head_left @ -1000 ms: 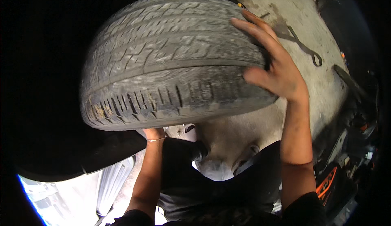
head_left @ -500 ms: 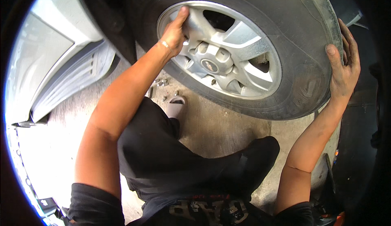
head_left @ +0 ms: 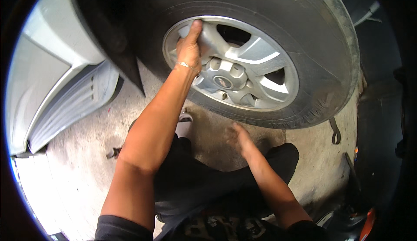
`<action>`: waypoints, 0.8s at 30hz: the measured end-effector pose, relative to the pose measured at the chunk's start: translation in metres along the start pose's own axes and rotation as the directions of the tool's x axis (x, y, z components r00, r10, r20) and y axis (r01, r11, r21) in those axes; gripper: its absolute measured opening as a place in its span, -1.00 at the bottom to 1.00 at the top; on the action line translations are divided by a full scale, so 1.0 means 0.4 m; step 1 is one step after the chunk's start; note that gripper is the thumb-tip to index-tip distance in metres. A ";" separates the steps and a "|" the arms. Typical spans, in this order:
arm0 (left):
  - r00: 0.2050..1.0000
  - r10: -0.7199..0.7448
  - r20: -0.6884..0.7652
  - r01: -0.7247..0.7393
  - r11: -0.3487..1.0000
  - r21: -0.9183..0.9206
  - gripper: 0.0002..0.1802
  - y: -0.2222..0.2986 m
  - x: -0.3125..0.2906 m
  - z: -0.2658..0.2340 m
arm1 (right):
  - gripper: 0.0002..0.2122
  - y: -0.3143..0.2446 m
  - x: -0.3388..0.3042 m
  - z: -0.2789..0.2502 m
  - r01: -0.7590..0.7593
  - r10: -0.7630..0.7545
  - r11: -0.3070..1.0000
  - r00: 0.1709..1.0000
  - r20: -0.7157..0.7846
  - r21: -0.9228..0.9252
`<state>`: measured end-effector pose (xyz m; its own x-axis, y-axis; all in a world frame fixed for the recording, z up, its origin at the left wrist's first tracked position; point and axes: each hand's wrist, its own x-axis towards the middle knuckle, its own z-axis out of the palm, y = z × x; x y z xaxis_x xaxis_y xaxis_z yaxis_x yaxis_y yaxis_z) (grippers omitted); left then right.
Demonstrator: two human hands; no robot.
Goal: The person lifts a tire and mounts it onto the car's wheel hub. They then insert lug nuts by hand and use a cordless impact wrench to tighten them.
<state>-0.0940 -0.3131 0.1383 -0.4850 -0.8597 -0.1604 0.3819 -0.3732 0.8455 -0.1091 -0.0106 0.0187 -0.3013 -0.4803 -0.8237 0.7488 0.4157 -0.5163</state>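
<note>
A large black tire (head_left: 321, 63) on a silver alloy wheel (head_left: 260, 50) fills the upper middle, its outer face toward me. My left hand (head_left: 190, 50) is hooked through an opening at the wheel's left side, gripping a spoke with the thumb lying along its front. A thin bracelet (head_left: 187, 65) circles that wrist. My right hand (head_left: 239, 140) is off the tire, just below its bottom edge. Motion blurs its fingers, but they look spread, and no object shows in them.
A pale vehicle body panel (head_left: 43, 63) and a dark fender edge (head_left: 108, 32) stand at left. A small dark object (head_left: 114, 153) lies on the concrete floor (head_left: 82, 171). A dark strap-like loop (head_left: 334, 132) hangs right of the tire. An orange-and-black item (head_left: 367, 223) sits lower right.
My right hand has let go of the tire's right edge and dropped left to below the tire. My left hand stays on the wheel, which sits slightly lower in view.
</note>
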 end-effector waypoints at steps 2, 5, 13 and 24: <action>0.999 -0.022 0.028 0.024 0.998 -0.060 -0.20 -0.006 0.004 -0.003 | -0.59 0.069 0.186 -0.059 -0.103 0.307 0.854 0.892 -0.332 0.511; 0.998 0.061 0.001 -0.060 0.989 -0.131 -0.13 -0.018 0.014 -0.006 | -0.56 0.089 0.350 -0.130 0.069 0.370 0.697 0.818 -0.441 0.714; 0.999 0.041 0.027 -0.038 0.992 -0.118 -0.19 -0.033 0.009 -0.032 | -0.25 0.069 0.451 -0.099 0.553 -0.043 0.111 0.833 -0.552 0.826; 0.995 0.091 0.034 -0.086 0.988 -0.126 -0.15 -0.027 -0.012 -0.030 | -0.16 0.138 0.443 -0.080 0.419 0.227 0.417 0.811 -0.539 0.806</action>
<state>-0.0865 -0.3092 0.1237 -0.4747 -0.8778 -0.0651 0.5186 -0.3386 0.7851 -0.1398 -0.0482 -0.1634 -0.3924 0.1212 -0.9118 0.6623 -0.6507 -0.3715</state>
